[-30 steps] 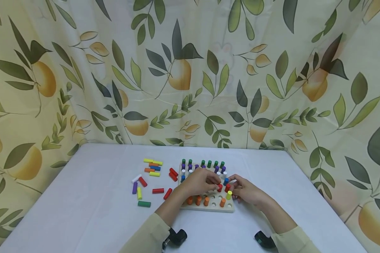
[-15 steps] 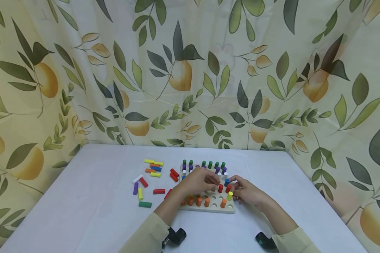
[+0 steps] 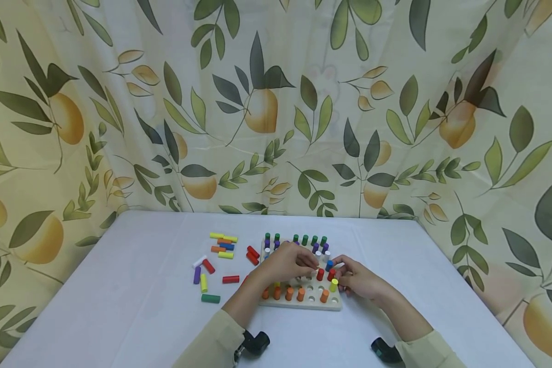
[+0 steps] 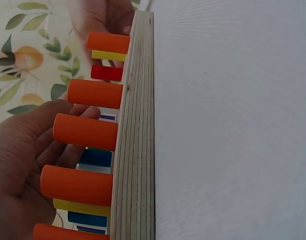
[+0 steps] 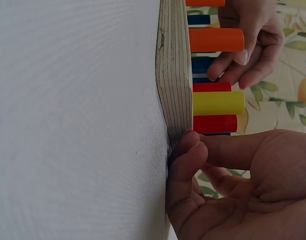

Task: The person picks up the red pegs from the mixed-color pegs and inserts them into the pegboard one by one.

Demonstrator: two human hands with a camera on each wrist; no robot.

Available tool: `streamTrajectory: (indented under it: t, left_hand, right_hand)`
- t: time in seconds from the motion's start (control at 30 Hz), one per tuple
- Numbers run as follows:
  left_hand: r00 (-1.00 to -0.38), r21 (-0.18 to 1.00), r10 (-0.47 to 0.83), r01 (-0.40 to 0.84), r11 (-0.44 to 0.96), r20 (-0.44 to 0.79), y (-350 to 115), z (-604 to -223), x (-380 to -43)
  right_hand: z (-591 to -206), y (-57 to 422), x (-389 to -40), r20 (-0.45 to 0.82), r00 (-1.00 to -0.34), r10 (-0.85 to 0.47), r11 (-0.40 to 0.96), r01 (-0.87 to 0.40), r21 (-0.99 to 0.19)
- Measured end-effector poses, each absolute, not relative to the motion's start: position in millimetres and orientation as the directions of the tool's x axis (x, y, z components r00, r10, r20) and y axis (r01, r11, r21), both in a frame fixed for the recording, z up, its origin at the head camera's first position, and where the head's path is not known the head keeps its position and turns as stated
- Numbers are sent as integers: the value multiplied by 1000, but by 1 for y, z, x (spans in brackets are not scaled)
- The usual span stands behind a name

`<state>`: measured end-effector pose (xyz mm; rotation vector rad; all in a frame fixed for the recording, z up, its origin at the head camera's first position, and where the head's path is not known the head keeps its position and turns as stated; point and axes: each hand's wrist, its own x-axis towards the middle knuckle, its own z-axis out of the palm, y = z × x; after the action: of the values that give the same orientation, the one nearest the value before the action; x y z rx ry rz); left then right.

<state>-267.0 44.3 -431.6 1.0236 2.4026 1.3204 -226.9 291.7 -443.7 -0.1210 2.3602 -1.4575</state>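
Observation:
A wooden pegboard [image 3: 299, 304] carries upright pegs in coloured rows. My left hand [image 3: 291, 263] hovers over its middle, fingers loosely bent, fingertips close to a red peg [image 3: 320, 274]. In the right wrist view, that left hand [image 5: 257, 42] shows no peg between thumb and fingers. My right hand [image 3: 361, 278] grips the board's right edge, beside a yellow peg [image 3: 334, 285] and another red peg [image 3: 331, 274]. Up close, the right hand [image 5: 217, 185] has its curled fingertips at the board's corner. Orange pegs [image 4: 78, 185] line the near row; the left hand and forearm hide part of the board.
Loose pegs lie left of the board, among them a green peg [image 3: 210, 298], a purple peg [image 3: 197, 275] and a red peg [image 3: 230, 279]. A white cloth covers the table [image 3: 119, 306]. A patterned curtain [image 3: 276, 153] hangs behind.
My left forearm has shifted slightly left relative to the board, uncovering another orange peg and covering a loose red one. The right hand stays at the board's edge.

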Motion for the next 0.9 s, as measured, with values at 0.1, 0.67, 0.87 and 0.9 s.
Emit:
streamTrajectory:
  t: [0.1, 0.67, 0.87, 0.9]
  left_hand:
    - [-733, 810, 664, 474, 345, 146, 42, -430, -267]
    - [-758, 820, 630, 462, 338, 168, 24, -419, -269]
    - [-773, 804, 614, 462, 374, 159, 13, -418, -271]
    - [-771, 803, 616, 466, 373, 162, 12, -417, -271]
  right_hand:
    - [-444, 290, -227, -267, -932, -246, 470, 126, -874]
    - [-441, 293, -227, -280, -933, -228, 478, 143, -867]
    - [-444, 292, -226, -283, -931, -229, 459, 153, -875]
    - [-444, 292, -226, -281, -932, -229, 456, 152, -877]
